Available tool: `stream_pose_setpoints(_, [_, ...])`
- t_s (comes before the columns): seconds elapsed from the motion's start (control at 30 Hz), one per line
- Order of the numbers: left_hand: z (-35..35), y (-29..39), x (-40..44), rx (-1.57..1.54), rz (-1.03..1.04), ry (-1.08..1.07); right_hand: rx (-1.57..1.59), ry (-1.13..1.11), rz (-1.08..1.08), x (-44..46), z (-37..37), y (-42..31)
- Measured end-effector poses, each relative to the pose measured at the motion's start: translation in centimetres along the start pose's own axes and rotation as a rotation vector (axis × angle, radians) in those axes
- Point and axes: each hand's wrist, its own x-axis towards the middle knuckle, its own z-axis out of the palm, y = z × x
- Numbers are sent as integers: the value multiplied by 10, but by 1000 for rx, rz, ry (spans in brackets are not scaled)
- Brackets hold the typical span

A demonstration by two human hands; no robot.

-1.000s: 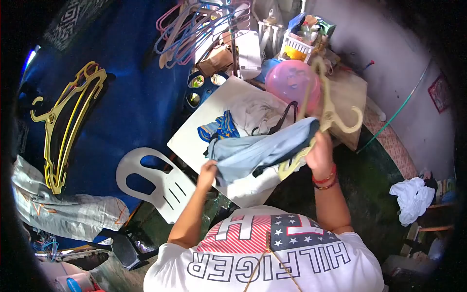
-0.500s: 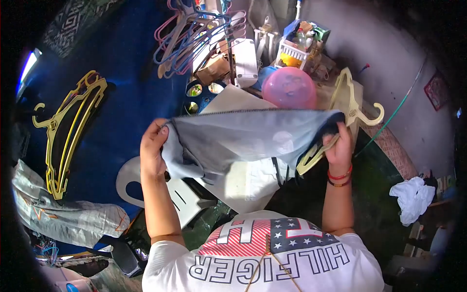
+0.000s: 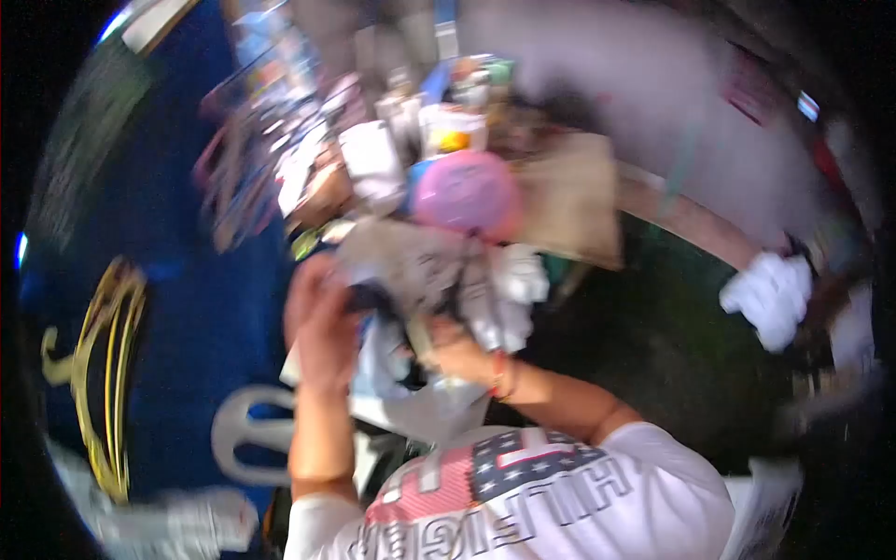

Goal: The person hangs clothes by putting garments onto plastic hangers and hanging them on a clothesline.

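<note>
One blurred left hand (image 3: 322, 317), right hand (image 3: 459, 355) gripping cloth (image 3: 379, 351)

It seems a cluttered home: yellow clothes hangers (image 3: 81, 387) between eight and nine o'clock, white plastic chair (image 3: 229, 433) at eight, pink basin (image 3: 465, 196) at twelve.

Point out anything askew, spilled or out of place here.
The crumpled white bundle at the far right looks out of place: it sits bunched up, away from the clothes heaped near the middle. Blur hides whether it is cloth or plastic. No spill or breakage shows, though blur could hide small ones.
</note>
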Motion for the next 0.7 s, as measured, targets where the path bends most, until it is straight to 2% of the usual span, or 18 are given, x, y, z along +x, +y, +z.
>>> stream_pose_setpoints(0.03, [-6, 0, 4, 49, 120, 49, 228, 54, -214, 8, 7, 46])
stream_pose_setpoints(0.1, [-29, 5, 11, 4, 168, 120, 87, 124, -190, 10, 3, 59])
stream_pose_setpoints(0.13, [-56, -1, 24, -19, 312, 36, 16, 158, -174, 10, 1, 64])
stream_pose_setpoints(0.17, [-56, 1, 24, 92, 371, 90, 17, 163, -166, 5, -7, 56])
stream_pose_setpoints(0.2, [-19, 5, 6, 82, 425, 119, 375, 141, -178, 13, 1, 70])
stream_pose_setpoints(0.23, [-24, -12, 0, 262, 423, 92, 235, 160, 24, -22, -20, 1])
stream_pose_setpoints(0.27, [-55, -45, -3, 513, 387, 64, 346, 207, -27, -19, -21, 9])
stream_pose_setpoints(0.3, [-86, -74, -7, 772, 387, -88, 456, 243, -79, -9, -14, 23])
stream_pose_setpoints(0.33, [-73, -104, -29, 716, 274, -137, 482, 230, -14, 3, -13, 39])
stream_pose_setpoints(0.37, [-65, -123, -46, 738, 73, -282, 416, 218, 2, 2, -13, 37])
stream_pose_setpoints(0.4, [-34, -128, -67, 779, 82, -264, 347, 207, 21, -2, -13, 32])
stream_pose_setpoints(0.47, [-36, -150, -70, 628, -3, -174, 274, 227, 1, -1, -7, 35])
stream_pose_setpoints(0.5, [-37, -155, -66, 554, -40, -154, 478, 212, 9, -1, -3, 43])
stream_pose_setpoints(0.57, [-30, -138, -65, 593, -86, -143, 489, 63, -80, -8, -14, 32])
stream_pose_setpoints(0.6, [-17, -133, -67, 473, -9, -113, 401, 33, -75, -15, -18, 24])
stream_pose_setpoints(0.63, [-21, -128, -58, 417, -60, -163, 354, 28, -127, -14, -18, 27])
stream_pose_setpoints(0.7, [-22, -126, -55, 320, -150, -125, 266, 20, -230, -11, -16, 35])
